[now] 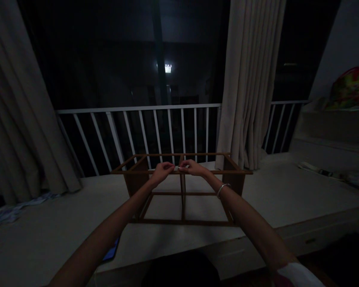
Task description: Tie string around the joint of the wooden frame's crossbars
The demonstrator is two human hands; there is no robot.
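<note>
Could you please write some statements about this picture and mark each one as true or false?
The left hand and right hand pinch a small pale item above the front top rail of the wooden frame. True.
A metal bangle is on the left wrist. False: it is on the right wrist.
The frame stands on a pale platform. True.
The frame's top is one solid board. False: it is an open grid of thin rails.
Bright daylight fills the space behind the white railing. False: it is dark there, with one small light.
</note>
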